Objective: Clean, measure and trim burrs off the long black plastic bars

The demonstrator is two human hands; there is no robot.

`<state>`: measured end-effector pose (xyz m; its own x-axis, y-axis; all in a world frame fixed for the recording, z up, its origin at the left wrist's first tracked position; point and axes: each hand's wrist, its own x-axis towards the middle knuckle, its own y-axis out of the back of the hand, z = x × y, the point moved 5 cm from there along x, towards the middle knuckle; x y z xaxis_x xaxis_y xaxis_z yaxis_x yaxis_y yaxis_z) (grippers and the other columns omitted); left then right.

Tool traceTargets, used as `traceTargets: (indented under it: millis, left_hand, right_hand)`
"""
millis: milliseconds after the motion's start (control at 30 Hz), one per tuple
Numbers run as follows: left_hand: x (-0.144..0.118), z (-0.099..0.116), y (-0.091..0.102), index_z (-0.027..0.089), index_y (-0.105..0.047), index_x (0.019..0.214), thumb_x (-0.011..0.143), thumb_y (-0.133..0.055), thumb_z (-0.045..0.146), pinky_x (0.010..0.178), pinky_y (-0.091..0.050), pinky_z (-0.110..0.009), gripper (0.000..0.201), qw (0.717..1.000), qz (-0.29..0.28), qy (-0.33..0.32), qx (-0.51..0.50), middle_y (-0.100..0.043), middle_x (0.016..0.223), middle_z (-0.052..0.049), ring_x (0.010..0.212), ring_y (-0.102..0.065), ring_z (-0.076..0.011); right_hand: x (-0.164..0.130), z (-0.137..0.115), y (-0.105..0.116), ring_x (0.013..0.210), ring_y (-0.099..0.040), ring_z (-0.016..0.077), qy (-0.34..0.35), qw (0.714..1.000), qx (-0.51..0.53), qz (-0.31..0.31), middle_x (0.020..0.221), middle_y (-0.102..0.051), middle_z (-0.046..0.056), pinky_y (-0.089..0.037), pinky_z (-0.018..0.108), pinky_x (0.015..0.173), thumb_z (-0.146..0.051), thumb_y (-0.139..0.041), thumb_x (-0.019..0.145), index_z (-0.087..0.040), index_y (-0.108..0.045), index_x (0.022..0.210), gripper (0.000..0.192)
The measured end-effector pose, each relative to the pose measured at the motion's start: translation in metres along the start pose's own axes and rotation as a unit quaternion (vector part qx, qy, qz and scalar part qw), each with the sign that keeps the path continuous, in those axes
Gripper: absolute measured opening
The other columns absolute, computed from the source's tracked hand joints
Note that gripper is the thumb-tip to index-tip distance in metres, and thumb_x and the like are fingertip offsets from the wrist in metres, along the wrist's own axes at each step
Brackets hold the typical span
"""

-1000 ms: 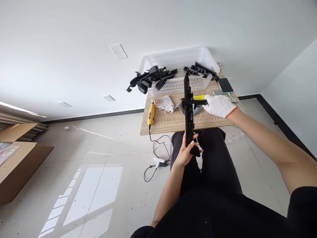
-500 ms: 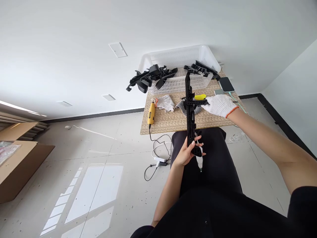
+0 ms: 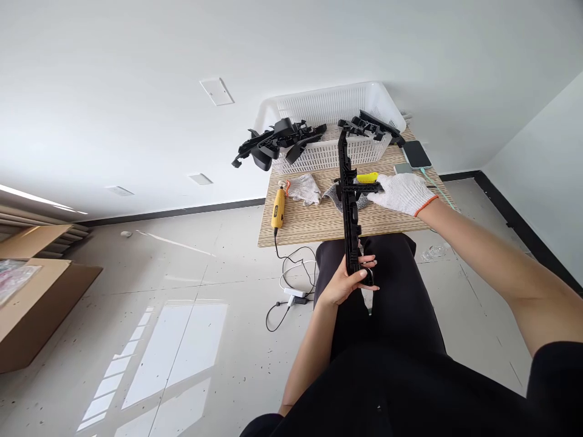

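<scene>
Shifting slightly, the bare left hand [image 3: 347, 282] is re-curling its fingers around the near end of the long black plastic bracket [image 3: 348, 206], whose long axis is running away toward the white basket [image 3: 328, 106]. The gloved right hand [image 3: 403, 193] is pinching the bracket's cross-arm over the wooden table [image 3: 310, 227], yellow-handled tool [image 3: 367, 178] just beyond.

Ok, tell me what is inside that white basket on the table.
Black plastic parts stick out over the white basket rim, and more hang over its left end. Its walls hide whatever lies lower down inside.
</scene>
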<state>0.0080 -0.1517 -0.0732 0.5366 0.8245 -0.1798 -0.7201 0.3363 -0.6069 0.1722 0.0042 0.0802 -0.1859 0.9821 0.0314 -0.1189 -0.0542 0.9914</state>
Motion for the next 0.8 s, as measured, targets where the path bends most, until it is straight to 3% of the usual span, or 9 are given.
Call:
traceTargets:
  millis: [100,200,300,467,800]
  left_hand:
    - [-0.001,0.001,-0.003,0.035,-0.038,0.148,0.072,-0.085,0.017,0.092,-0.061,-0.052,0.091,1.0,-0.008,-0.001,0.01,-0.054,0.148,-0.012,0.141,-0.047,-0.0366]
    - [-0.001,0.002,-0.002,0.034,-0.045,0.146,0.074,-0.084,0.017,0.102,-0.054,-0.053,0.083,1.0,0.003,-0.004,0.009,-0.053,0.15,-0.011,0.137,-0.053,-0.0369]
    - [-0.002,0.003,-0.001,0.032,-0.049,0.144,0.082,-0.079,0.023,0.105,-0.051,-0.054,0.069,1.0,0.009,-0.009,-0.001,-0.05,0.154,-0.012,0.138,-0.053,-0.0376]
    - [0.0,0.004,0.0,0.031,-0.053,0.14,0.088,-0.073,0.027,0.107,-0.049,-0.05,0.056,0.999,0.026,-0.034,-0.016,-0.052,0.152,-0.011,0.139,-0.052,-0.0347]
    - [0.0,0.003,0.001,0.029,-0.055,0.138,0.087,-0.074,0.027,0.106,-0.051,-0.048,0.054,0.998,0.045,-0.038,-0.02,-0.056,0.147,-0.009,0.133,-0.058,-0.0314]
  right_hand:
    - [0.0,0.002,0.001,0.083,-0.069,0.0347,-0.014,1.0,0.015,0.016,0.089,-0.074,0.018,-0.042,0.038,0.067,-0.07,-0.041,0.088,-0.015,-0.057,0.13,0.071]
    - [0.001,0.004,-0.001,0.079,-0.068,0.0327,-0.021,0.999,0.024,0.035,0.087,-0.073,0.017,-0.04,0.036,0.066,-0.064,-0.041,0.091,-0.015,-0.053,0.132,0.064]
    - [-0.003,0.003,-0.004,0.074,-0.067,0.0309,-0.016,0.998,0.029,0.055,0.087,-0.073,0.014,-0.038,0.033,0.064,-0.053,-0.041,0.093,-0.017,-0.047,0.136,0.057]
    - [-0.017,-0.006,-0.008,0.075,-0.067,0.0333,0.017,0.998,0.007,0.066,0.088,-0.073,0.017,-0.033,0.032,0.062,-0.051,-0.038,0.094,-0.013,-0.041,0.142,0.061]
    - [-0.012,-0.008,-0.015,0.082,-0.069,0.0369,0.042,0.998,-0.034,0.041,0.088,-0.072,0.018,-0.035,0.034,0.066,-0.034,-0.035,0.096,-0.014,-0.052,0.133,0.046]
